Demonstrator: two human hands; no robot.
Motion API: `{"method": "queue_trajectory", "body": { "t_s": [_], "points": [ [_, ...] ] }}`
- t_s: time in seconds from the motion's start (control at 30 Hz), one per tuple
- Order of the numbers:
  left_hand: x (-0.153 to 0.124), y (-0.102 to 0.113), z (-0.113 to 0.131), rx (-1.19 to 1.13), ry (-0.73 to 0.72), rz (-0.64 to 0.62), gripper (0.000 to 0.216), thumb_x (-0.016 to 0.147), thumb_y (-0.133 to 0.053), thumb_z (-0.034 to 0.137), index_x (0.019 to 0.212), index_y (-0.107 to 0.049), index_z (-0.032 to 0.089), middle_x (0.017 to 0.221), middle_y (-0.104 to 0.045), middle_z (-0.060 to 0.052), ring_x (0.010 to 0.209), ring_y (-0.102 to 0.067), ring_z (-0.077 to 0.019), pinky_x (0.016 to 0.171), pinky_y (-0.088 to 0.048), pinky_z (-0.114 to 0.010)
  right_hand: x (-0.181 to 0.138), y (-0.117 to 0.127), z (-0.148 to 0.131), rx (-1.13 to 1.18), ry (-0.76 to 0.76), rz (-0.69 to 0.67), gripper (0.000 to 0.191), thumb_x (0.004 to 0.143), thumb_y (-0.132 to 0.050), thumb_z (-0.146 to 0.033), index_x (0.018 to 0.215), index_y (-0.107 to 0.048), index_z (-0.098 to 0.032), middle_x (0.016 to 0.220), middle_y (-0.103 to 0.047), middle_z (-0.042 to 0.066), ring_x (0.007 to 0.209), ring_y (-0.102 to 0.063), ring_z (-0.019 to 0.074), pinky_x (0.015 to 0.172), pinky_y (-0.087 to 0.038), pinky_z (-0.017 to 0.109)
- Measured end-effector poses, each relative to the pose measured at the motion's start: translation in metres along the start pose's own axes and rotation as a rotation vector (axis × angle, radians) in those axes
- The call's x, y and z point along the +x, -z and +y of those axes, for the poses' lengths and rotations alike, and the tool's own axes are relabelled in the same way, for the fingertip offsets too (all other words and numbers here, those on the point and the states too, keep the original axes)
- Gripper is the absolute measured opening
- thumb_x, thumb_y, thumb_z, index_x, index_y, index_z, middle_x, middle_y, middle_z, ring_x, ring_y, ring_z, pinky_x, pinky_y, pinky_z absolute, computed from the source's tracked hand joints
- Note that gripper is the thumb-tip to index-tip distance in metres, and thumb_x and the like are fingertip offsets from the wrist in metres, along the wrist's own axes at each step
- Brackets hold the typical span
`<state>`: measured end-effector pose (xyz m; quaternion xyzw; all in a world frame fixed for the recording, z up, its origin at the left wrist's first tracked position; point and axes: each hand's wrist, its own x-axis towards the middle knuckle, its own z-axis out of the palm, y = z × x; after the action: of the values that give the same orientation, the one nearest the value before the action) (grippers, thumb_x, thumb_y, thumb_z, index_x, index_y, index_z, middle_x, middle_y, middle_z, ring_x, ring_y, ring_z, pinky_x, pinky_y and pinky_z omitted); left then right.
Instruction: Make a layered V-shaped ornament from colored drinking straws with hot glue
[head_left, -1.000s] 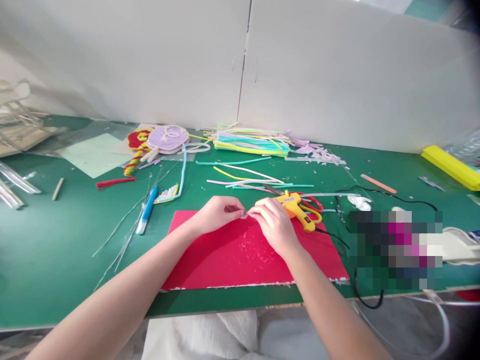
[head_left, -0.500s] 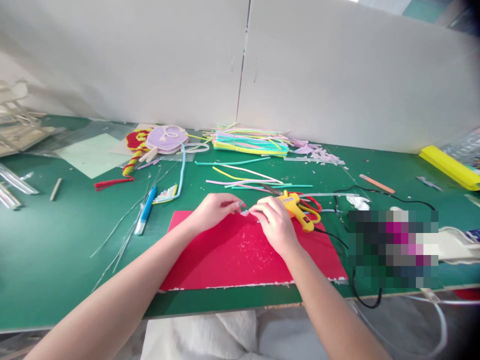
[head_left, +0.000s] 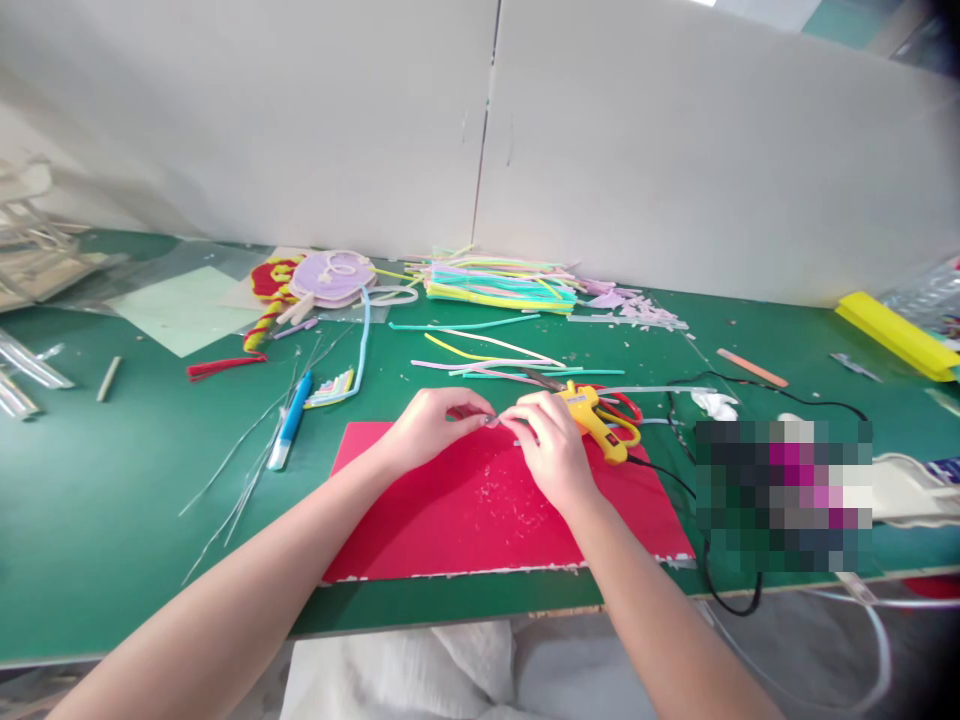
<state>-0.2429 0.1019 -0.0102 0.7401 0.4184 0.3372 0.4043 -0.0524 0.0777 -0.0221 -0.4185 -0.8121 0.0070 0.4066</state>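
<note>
Over the green surface [head_left: 90, 520], left hand [head_left: 435, 425] and right hand [head_left: 553, 450] pinch a tiny piece [head_left: 491, 421]; slackening could drop it

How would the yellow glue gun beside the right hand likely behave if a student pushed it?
The yellow glue gun looks rigid, its smooth body resembling molded plastic. Its angled, pistol-like outline suggests it would slide or pivot rather than roll. The black cord trailing from it might drag or tug it sideways.
</note>
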Motion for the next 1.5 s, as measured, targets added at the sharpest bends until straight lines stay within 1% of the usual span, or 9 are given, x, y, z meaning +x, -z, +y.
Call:
{"method": "queue_trajectory", "body": {
  "t_s": [0.2,0.37,0.5,0.63,0.93,1.3,1.5],
  "points": [
    [0.0011,0.0005,0.0001,-0.064,0.008,0.000,0.018,0.081,-0.056,0.031,0.086,-0.068,0.018,0.085,-0.071,-0.002,0.081,-0.064,-0.0163,0.078,-0.049,-0.027,0.0003,0.0006,0.0001,-0.004,0.005,0.020,0.011,0.090,-0.050,-0.019,0.086,-0.060,-0.019,0.082,-0.057,0.005,0.081,-0.054,0.0174,0.073,-0.047,0.032],
    [0.0018,-0.0003,0.0000,-0.112,0.054,-0.004,0.025,0.083,-0.054,0.037,0.086,-0.067,0.016,0.083,-0.071,-0.004,0.077,-0.064,-0.0168,0.075,-0.050,-0.027,0.0005,0.0005,-0.0002,-0.007,0.009,0.032,0.009,0.089,-0.051,-0.018,0.086,-0.060,-0.019,0.082,-0.058,0.005,0.081,-0.054,0.0175,0.073,-0.047,0.032],
    [0.0017,-0.0026,-0.0012,-0.095,0.055,-0.007,0.021,0.081,-0.056,0.035,0.082,-0.067,0.017,0.082,-0.070,-0.003,0.079,-0.064,-0.0168,0.076,-0.049,-0.026,0.0005,0.0003,-0.0009,-0.010,0.017,0.022,0.010,0.090,-0.050,-0.019,0.086,-0.059,-0.020,0.082,-0.057,0.005,0.080,-0.054,0.0175,0.073,-0.046,0.032],
    [0.0013,-0.0043,-0.0024,-0.123,0.059,0.007,0.019,0.081,-0.057,0.033,0.083,-0.066,0.017,0.080,-0.070,-0.002,0.077,-0.064,-0.0164,0.075,-0.049,-0.027,0.0002,-0.0003,-0.0007,-0.005,0.005,0.004,0.011,0.090,-0.049,-0.019,0.087,-0.059,-0.020,0.083,-0.057,0.005,0.081,-0.055,0.0179,0.073,-0.046,0.033],
    [0.0006,-0.0040,-0.0011,-0.143,0.064,0.011,0.013,0.078,-0.058,0.027,0.078,-0.065,0.016,0.076,-0.069,-0.001,0.075,-0.064,-0.0147,0.074,-0.049,-0.025,-0.0004,-0.0010,-0.0016,0.004,-0.008,-0.006,0.010,0.090,-0.050,-0.020,0.087,-0.059,-0.020,0.083,-0.057,0.005,0.081,-0.054,0.0178,0.074,-0.046,0.033],
    [0.0009,-0.0033,-0.0017,-0.139,0.057,0.005,0.015,0.078,-0.057,0.030,0.079,-0.065,0.016,0.077,-0.070,-0.002,0.075,-0.065,-0.0154,0.075,-0.050,-0.027,0.0008,0.0005,-0.0023,-0.009,0.000,0.004,0.012,0.090,-0.049,-0.020,0.086,-0.060,-0.019,0.083,-0.057,0.006,0.081,-0.054,0.0181,0.074,-0.046,0.033],
    [0.0004,-0.0043,-0.0010,-0.080,0.050,0.002,0.017,0.079,-0.056,0.031,0.078,-0.065,0.017,0.076,-0.069,-0.002,0.073,-0.063,-0.0156,0.073,-0.050,-0.028,0.0010,0.0007,-0.0028,0.003,-0.014,-0.010,0.013,0.090,-0.048,-0.021,0.087,-0.061,-0.020,0.083,-0.057,0.006,0.081,-0.055,0.0185,0.074,-0.046,0.034]
  ]
}}
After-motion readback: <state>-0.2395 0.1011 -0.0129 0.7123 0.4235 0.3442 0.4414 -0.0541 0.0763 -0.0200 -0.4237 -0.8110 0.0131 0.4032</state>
